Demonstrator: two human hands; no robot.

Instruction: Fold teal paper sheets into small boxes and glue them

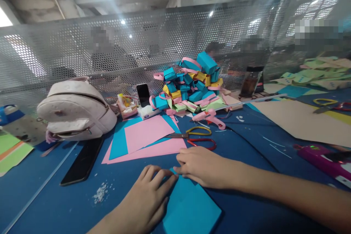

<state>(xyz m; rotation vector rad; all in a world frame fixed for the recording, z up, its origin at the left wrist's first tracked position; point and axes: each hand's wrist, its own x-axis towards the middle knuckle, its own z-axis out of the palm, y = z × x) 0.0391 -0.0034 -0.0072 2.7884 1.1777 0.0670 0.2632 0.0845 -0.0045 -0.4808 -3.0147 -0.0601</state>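
A folded sheet of blue paper (192,206) lies on the table in front of me. My left hand (150,193) grips its left edge, fingers bent and fingertips at the far corner. At that same corner, my right hand (204,164) pinches the paper with curled fingers, its forearm reaching in from the right. The two hands nearly touch, and they cover part of the fold. Just beyond my right hand are scissors (189,136) with one yellow and one red handle. Their blades rest on pink paper sheets (149,133) layered with blue ones.
A pink glue gun (210,118) with a black cord lies past the scissors, before a heap of folded paper pieces (192,87). Left are a white backpack (76,111) and a black phone (82,161). A purple device (323,162) lies right. A perforated metal screen (137,44) stands behind.
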